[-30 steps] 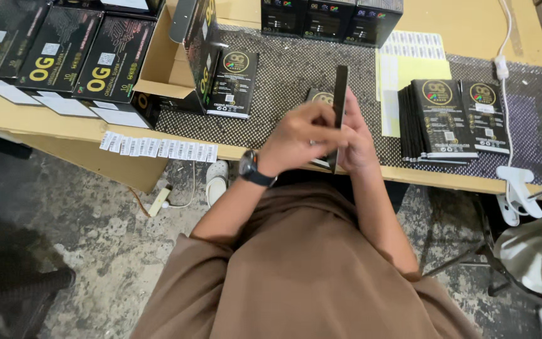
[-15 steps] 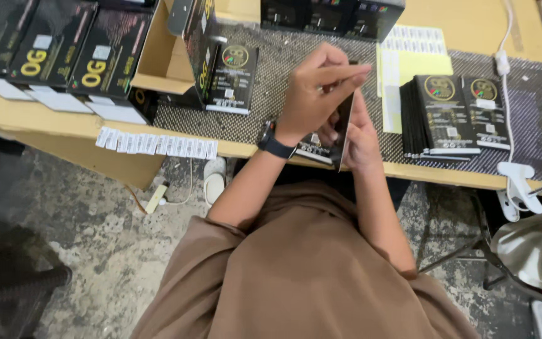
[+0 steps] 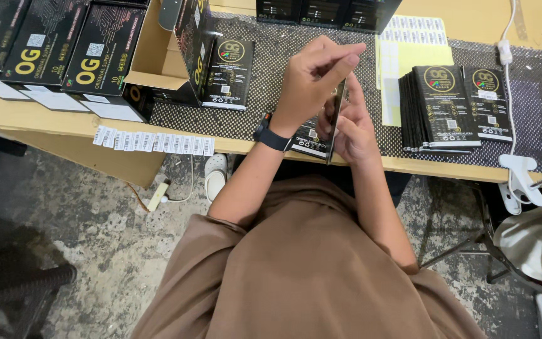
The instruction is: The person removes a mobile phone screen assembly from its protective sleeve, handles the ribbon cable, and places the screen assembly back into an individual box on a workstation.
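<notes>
A thin black packet (image 3: 335, 119), seen edge-on, stands upright at frame centre. The right hand (image 3: 352, 129) grips its lower part and the left hand (image 3: 312, 78) pinches its top. Under them a dotted mat (image 3: 271, 94) covers a wooden table (image 3: 45, 116); the stained concrete floor (image 3: 95, 251) fills the lower left.

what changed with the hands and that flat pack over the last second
The left hand rose from low over the thin flat black pack to its top edge, fingers pinching there. The right hand kept holding the pack on edge, lifted slightly further from the table edge. The stack of black packs on the dotted mat stayed put.
</notes>
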